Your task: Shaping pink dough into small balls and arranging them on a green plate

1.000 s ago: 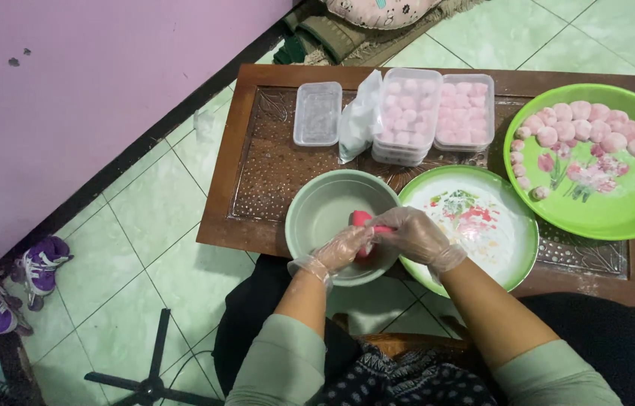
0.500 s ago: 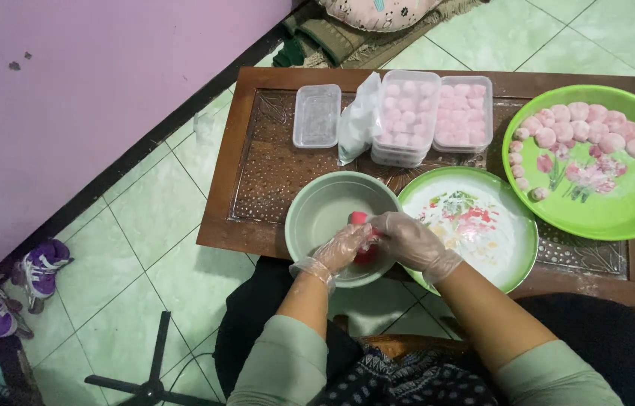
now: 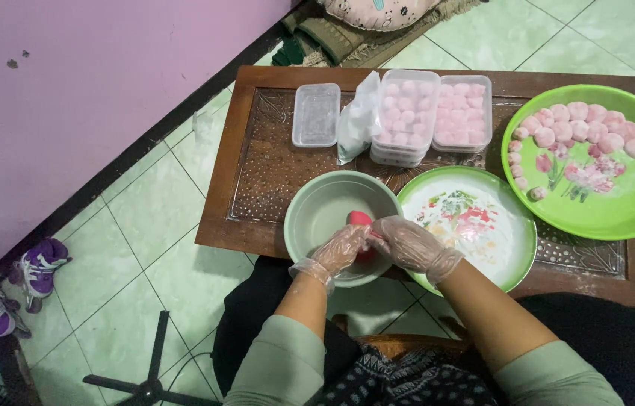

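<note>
1. A pink-red lump of dough (image 3: 359,219) sits over the pale green bowl (image 3: 310,218), pinched between both gloved hands.
2. Left hand (image 3: 338,250) cups it from below, fingers curled together; right hand (image 3: 409,244) closes its fingertips on the side.
3. It looks soft, light and sticky, best held gently around its middle.
4. Beside the bowl lie a floured green plate (image 3: 505,248), a tray of pink balls (image 3: 633,203) and filled plastic boxes (image 3: 406,113).

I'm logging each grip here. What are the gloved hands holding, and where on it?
Both the left hand and right hand pinch a pink-red dough lump by its lower part, over the bowl.
</note>
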